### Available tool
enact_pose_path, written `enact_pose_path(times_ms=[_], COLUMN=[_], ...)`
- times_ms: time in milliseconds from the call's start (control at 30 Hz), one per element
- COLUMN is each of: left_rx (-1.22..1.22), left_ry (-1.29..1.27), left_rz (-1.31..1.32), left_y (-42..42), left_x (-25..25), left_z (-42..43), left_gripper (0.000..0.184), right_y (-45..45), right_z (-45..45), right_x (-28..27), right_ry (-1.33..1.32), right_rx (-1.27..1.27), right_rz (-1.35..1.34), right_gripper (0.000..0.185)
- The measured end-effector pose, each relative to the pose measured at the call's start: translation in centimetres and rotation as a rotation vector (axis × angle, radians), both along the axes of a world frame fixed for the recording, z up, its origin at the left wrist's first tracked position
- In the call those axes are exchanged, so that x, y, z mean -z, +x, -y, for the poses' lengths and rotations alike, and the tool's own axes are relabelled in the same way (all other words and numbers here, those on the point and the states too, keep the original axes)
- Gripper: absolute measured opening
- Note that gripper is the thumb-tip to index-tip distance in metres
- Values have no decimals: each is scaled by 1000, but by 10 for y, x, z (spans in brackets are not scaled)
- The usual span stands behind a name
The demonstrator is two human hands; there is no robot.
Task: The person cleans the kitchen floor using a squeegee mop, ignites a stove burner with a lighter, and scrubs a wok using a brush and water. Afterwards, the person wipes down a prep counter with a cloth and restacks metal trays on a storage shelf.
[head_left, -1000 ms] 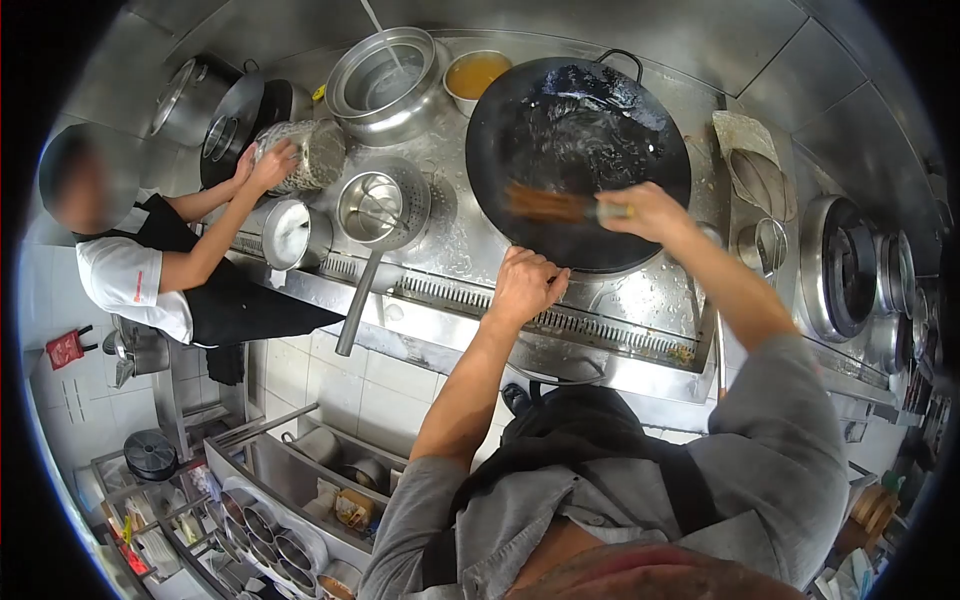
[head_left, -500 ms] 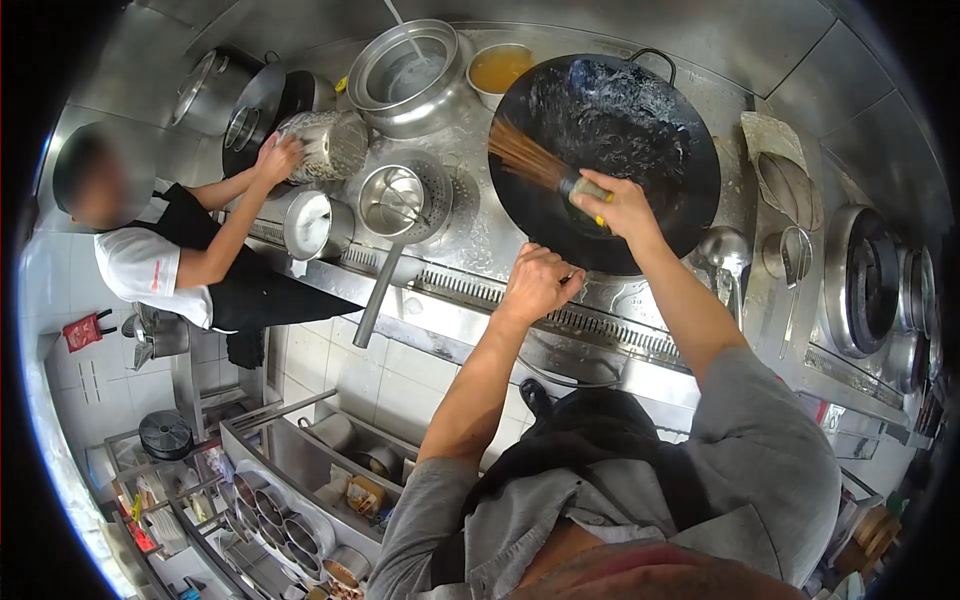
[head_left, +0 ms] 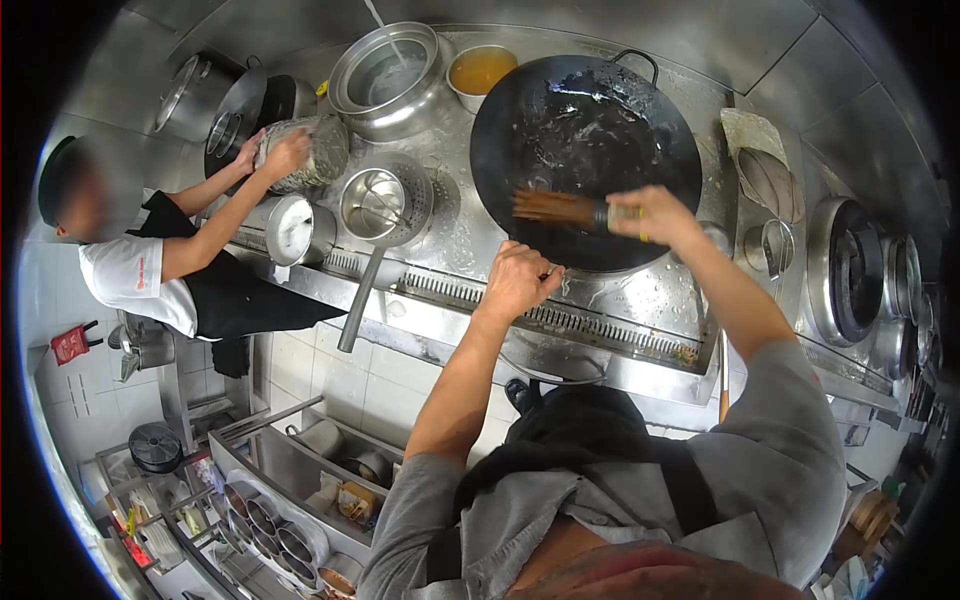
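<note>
A large black wok (head_left: 510,120) sits on the steel range, its inside wet and glossy with suds or water. My right hand (head_left: 655,216) is closed round the handle of a bamboo wok brush (head_left: 560,208). The brush's bristles point left over the near part of the wok, slightly blurred. At the wok's near left edge, my left hand (head_left: 520,282) is closed on the wok; its exact grip is hidden by the fingers. A ladle (head_left: 717,237) lies right of the wok, partly behind my right forearm.
A big steel pot (head_left: 400,115), a bowl of orange liquid (head_left: 482,70) and a long-handled strainer (head_left: 418,215) stand left of the wok. Further left, a co-worker (head_left: 150,255) handles a metal pot (head_left: 318,152). A mesh skimmer (head_left: 770,185) lies at right.
My right hand has moved the brush down and right across the wok, turning its bristles more level. My left hand stays at the wok's edge. The view has shifted slightly.
</note>
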State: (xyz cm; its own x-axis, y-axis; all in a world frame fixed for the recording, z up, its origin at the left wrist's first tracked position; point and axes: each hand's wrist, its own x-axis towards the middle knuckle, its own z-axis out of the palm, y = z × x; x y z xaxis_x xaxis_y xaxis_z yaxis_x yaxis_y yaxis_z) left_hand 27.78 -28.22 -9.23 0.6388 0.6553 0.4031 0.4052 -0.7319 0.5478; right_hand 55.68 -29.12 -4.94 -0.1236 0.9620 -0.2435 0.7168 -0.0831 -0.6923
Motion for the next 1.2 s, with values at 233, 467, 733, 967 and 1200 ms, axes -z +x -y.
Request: enact_pose_path(times_ms=[233,467,733,967,1200], left_rx=[17,8,20,40,34], left_ry=[-3,-11,-39,-10,-19], left_rz=[-55,-42,-76,-88,-81], left_y=[-1,1,1,2,1], left_x=[-4,-3,-9,-8,-5], left_z=[1,0,-3,2,1], left_gripper=[22,22,23,23,22], right_y=[-47,6,49,-24,116], right_z=[-90,39,-109,8,18], right_x=[15,-2,6,19,-37], right_ry=[280,-146,271,11,-5], right_rx=[472,107,265,149,292], right_rz=[258,-45,575,-105,568], right_gripper=[41,56,39,51,37])
